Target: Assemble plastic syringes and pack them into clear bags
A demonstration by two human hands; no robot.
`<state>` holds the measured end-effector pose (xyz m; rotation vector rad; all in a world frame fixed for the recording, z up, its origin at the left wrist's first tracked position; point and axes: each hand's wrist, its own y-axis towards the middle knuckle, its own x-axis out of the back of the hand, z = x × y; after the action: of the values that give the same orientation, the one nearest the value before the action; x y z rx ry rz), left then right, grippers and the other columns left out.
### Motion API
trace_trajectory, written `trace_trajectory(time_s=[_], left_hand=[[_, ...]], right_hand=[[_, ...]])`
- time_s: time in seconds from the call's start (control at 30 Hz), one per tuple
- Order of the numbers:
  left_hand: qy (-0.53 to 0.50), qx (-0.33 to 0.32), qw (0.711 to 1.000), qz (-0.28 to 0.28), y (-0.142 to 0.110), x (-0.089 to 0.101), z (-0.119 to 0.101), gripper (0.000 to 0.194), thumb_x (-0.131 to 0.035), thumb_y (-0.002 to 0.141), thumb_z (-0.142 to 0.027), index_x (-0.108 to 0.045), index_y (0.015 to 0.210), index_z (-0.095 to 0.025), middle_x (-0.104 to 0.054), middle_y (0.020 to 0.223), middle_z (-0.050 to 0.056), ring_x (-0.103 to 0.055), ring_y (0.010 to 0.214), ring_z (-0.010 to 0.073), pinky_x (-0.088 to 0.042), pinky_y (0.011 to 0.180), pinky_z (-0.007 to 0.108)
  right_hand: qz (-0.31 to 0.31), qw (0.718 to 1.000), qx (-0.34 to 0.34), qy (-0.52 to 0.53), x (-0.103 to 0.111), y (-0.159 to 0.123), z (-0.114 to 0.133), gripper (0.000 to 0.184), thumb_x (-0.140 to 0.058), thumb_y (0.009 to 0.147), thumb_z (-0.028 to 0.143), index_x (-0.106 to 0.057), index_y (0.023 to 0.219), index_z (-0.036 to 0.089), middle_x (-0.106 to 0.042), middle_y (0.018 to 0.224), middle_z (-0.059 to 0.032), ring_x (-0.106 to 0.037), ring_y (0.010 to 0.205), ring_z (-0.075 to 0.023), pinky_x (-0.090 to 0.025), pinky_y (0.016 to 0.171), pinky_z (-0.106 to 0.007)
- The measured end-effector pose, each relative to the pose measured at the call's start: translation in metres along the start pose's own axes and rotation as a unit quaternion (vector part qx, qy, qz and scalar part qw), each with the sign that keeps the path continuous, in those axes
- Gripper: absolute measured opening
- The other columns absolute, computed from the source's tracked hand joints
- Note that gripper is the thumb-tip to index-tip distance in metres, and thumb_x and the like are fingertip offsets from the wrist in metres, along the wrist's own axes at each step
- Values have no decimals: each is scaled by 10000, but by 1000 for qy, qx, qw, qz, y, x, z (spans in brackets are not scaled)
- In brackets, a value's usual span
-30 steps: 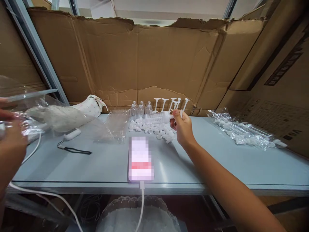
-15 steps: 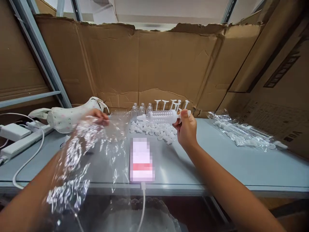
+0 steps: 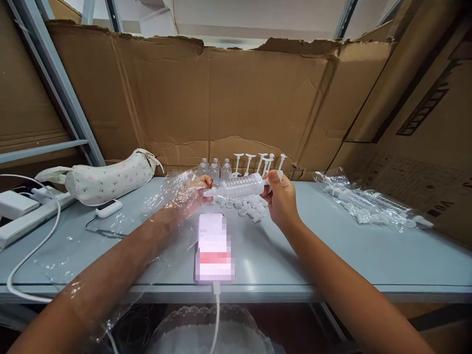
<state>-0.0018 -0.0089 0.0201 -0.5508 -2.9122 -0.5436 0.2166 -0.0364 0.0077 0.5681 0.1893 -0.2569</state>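
My right hand [image 3: 280, 199] grips the right end of a large clear plastic syringe barrel [image 3: 239, 186], held level above the table. A clear plastic bag [image 3: 167, 201] drapes over my left hand [image 3: 197, 189] and forearm. That hand pinches the bag's edge right at the syringe's nozzle tip. Under the syringe lies a heap of small white caps [image 3: 248, 207]. Several white plungers [image 3: 260, 161] stand upright behind it, against the cardboard.
A phone [image 3: 214, 247] lies on a charging cable near the grey table's front edge [image 3: 332, 290]. Small water bottles [image 3: 214, 170] stand at the back. A floral pouch [image 3: 110, 177] and a power strip [image 3: 22, 216] are at the left. Bagged syringes [image 3: 368, 201] lie at the right.
My left hand has swept in from the far left with the clear bag to the syringe's nozzle. My right hand lifted the syringe slightly and brought it toward me.
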Motion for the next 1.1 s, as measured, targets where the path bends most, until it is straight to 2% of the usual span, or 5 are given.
trace_trajectory(time_s=[0.37,0.57,0.8,1.0,1.1], left_hand=[[-192,110,973,58,-11,-7,14,159,-602,698,-248,-455,698,-188,-500,666,-16,-491,595,102,-380,539,227],[-213,32,967,138,-17,-11,23,234,-715,647,-376,-583,730,-201,-545,730,14,-448,590,106,-393,557,263],[-279,121,949,79,-15,-21,19,193,-675,664,-230,-489,691,-189,-542,616,-23,-506,500,100,-371,464,217],[-330,81,932,128,-20,-27,10,213,-653,698,-253,-447,714,-199,-605,638,9,-624,594,189,-432,515,267],[-325,59,936,123,-23,-28,8,211,-662,708,-241,-456,717,-196,-592,627,-3,-607,563,159,-420,514,250]], right_hand=[[101,992,-77,16,-10,-5,-2,484,-653,713,644,-482,629,200,-405,484,57,-324,447,-68,-241,426,-223],[139,979,-145,42,-12,-8,-1,496,-626,715,670,-466,665,204,-422,511,65,-300,422,-59,-289,454,-236],[251,958,-130,44,-19,-22,5,326,-633,786,492,-447,797,225,-500,578,66,-389,490,-81,-309,493,-225],[314,944,-93,26,-28,-35,4,265,-624,809,400,-441,906,235,-556,677,48,-477,571,-100,-382,560,-250],[333,941,-62,5,-31,-39,4,231,-610,838,400,-488,936,230,-579,800,12,-523,626,-99,-392,563,-250]])
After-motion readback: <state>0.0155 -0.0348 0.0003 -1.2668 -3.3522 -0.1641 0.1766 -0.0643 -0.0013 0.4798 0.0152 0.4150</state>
